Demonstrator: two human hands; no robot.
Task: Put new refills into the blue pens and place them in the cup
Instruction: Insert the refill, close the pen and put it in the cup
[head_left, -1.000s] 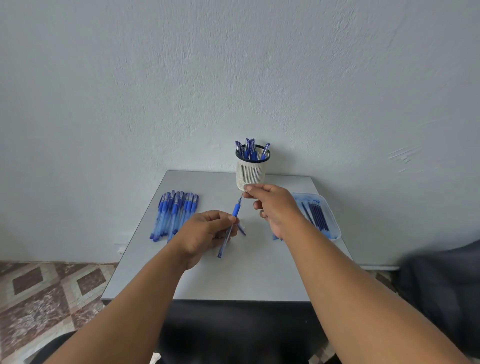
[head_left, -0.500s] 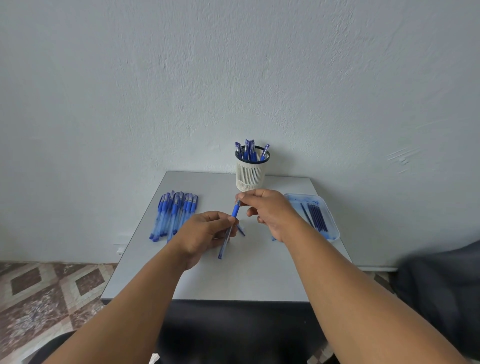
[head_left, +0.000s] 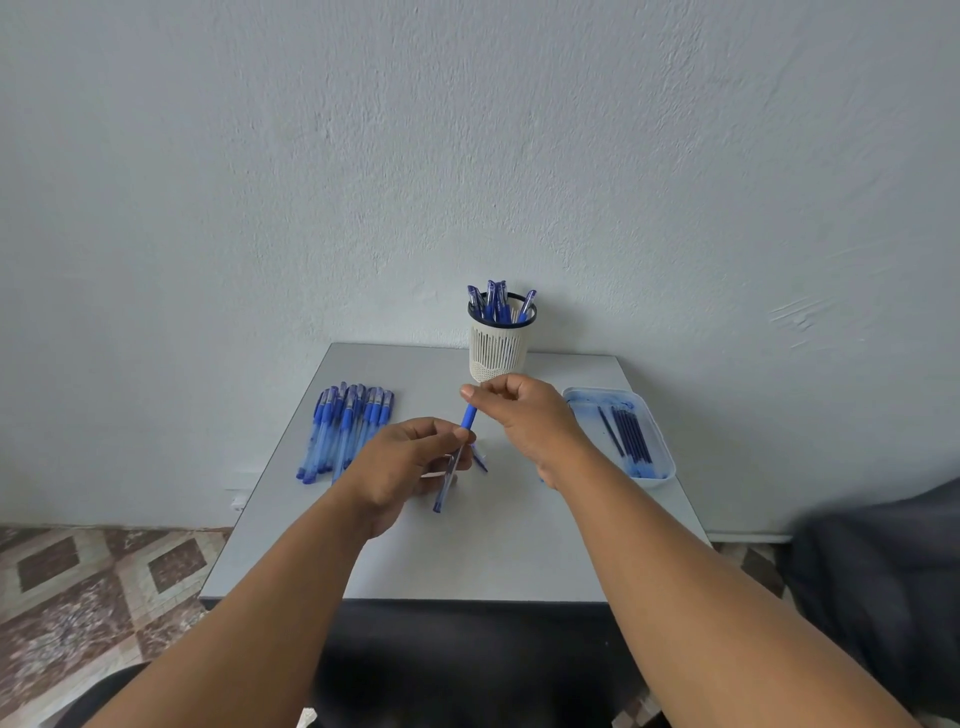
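Both hands on one blue pen (head_left: 457, 453)

My left hand (head_left: 402, 465) grips the clear barrel, my right hand (head_left: 522, 413) pinches its top end, just in front of the mesh cup (head_left: 500, 349).

Smooth matt grey counter (head_left: 519, 545); rough plastered wall (head_left: 467, 156); perforated plastic cup (head_left: 496, 353); translucent plastic pens (head_left: 343, 431); glossy clear plastic tray (head_left: 662, 467); patterned stone floor (head_left: 93, 587).

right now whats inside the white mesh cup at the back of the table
Several capped blue pens stand in the white mesh cup with the dark rim, tops poking above it. Their lower ends are hidden by the cup wall, so an exact count is unclear.
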